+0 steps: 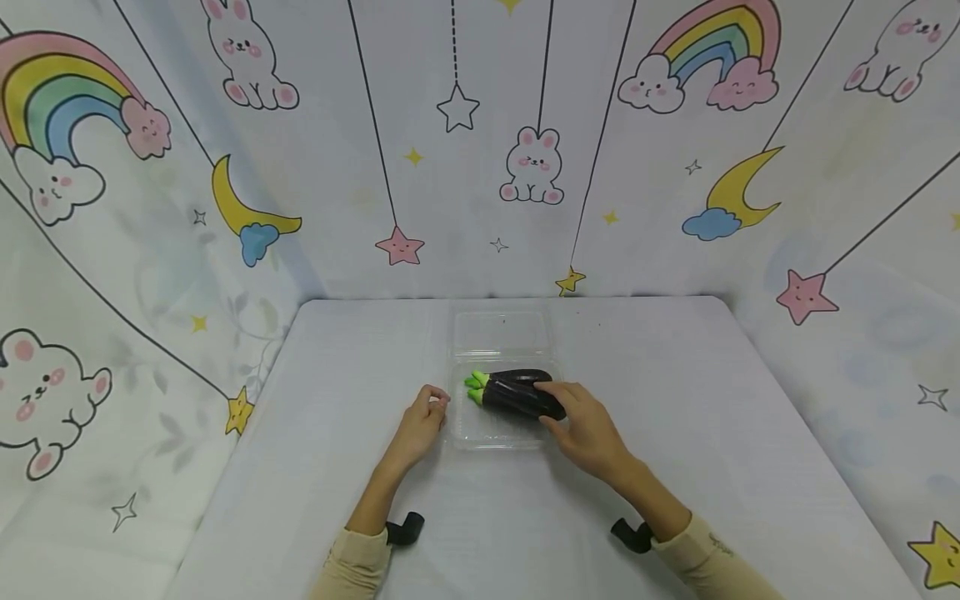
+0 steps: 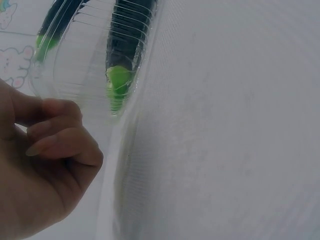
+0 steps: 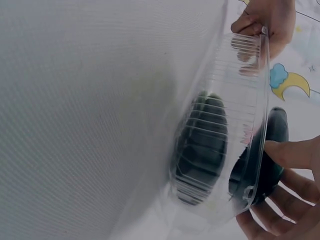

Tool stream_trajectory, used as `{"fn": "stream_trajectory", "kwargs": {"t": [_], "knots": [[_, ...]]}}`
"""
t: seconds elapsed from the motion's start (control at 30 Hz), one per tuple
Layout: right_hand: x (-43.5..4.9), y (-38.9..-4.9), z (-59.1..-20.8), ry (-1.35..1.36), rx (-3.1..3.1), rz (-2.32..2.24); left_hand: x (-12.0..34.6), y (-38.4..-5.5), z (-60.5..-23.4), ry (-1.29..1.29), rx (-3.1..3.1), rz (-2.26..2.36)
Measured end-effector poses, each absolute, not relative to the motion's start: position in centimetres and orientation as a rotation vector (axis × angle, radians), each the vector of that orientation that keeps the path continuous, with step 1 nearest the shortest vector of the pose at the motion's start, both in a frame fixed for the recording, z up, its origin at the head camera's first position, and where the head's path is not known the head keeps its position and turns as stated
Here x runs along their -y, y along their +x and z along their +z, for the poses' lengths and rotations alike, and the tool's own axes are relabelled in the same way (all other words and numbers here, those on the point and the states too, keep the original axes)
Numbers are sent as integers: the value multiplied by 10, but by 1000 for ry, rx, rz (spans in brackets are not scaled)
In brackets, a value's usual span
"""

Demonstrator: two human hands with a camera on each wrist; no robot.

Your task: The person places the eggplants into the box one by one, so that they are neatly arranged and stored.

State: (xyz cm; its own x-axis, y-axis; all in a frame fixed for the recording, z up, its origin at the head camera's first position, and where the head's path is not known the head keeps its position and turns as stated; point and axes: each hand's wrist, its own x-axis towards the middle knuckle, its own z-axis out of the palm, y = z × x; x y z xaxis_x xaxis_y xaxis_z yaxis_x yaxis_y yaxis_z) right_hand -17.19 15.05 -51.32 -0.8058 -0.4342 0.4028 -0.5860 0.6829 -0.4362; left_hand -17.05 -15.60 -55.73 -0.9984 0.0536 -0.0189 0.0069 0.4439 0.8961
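A clear plastic clamshell box [image 1: 495, 437] stands on the table with its lid folded back. At its left rim my left hand [image 1: 422, 425] has curled fingers, thumb and forefinger pinching the edge. My right hand [image 1: 592, 429] grips a dark purple eggplant [image 1: 521, 398] by its blunt end, thumb on the near side and fingers over the far side. That eggplant is above the box, tilted, its green stem end pointing left. Another eggplant [image 3: 200, 150] lies in the box, seen through the ribbed wall in the right wrist view; the held one partly hides it in the head view.
The box's open lid [image 1: 501, 332] lies flat toward the table's far edge. A white cloth covers the table [image 1: 360, 350]. Patterned curtains [image 1: 465, 167] with rabbits, stars and rainbows hang behind and at both sides. Black wrist mounts [image 1: 405, 529] sit on both forearms.
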Motion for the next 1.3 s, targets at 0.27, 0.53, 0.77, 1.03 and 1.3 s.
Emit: {"fn": "stream_trajectory", "kwargs": {"t": [0.27,0.53,0.77,1.03,1.3], "knots": [[-152,-174,-518,861,2648,893,157,-170,-557,67,-2622,1635],[-155,-179,-517,881,2670,934,157,-171,-557,73,-2599,1654],[-154,-178,-513,906,2692,920,158,-171,-557,78,-2597,1657],[-152,-179,-512,932,2741,898,158,-171,-557,80,-2600,1666],[-155,-182,-511,958,2788,893,158,-172,-559,88,-2611,1656]]}}
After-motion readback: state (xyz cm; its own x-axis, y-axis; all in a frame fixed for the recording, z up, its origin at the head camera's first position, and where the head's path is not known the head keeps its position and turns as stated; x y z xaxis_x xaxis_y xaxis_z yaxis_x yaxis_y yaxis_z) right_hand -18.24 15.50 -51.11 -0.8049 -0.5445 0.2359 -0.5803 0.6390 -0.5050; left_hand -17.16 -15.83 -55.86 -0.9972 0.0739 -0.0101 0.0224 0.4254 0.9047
